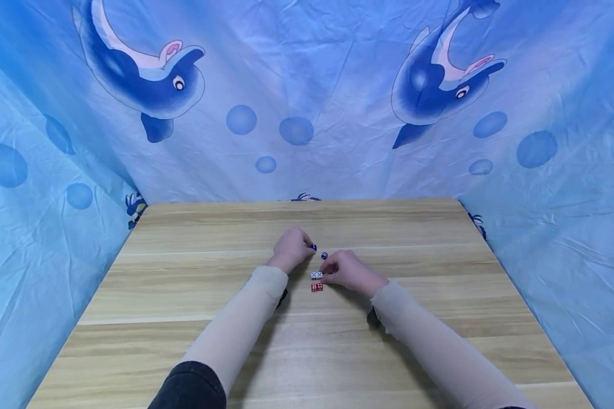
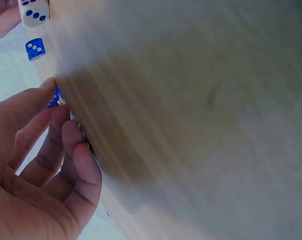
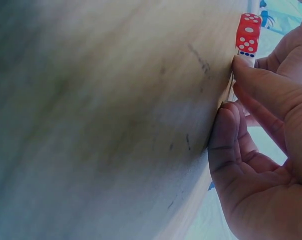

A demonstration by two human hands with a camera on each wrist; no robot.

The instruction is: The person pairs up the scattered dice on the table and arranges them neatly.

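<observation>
My left hand (image 1: 291, 249) pinches a small blue die (image 1: 314, 247) between thumb and fingertips at the tabletop; in the left wrist view the fingers partly hide this die (image 2: 53, 98). A second blue die (image 1: 324, 255) lies loose between the two hands. Nearer to me, two white dice (image 1: 316, 275) sit side by side, with two red dice (image 1: 317, 287) paired just in front of them. My right hand (image 1: 352, 271) is at the right side of the white pair, its thumb tip right at the nearest white die. Its other fingers are loosely bent with a gap to the thumb.
The wood-grain table (image 1: 184, 284) extends around the dice on all sides. A blue cloth (image 1: 307, 165) with dolphins and bubbles hangs behind it and along both sides. Dark wrist straps show under both sleeves.
</observation>
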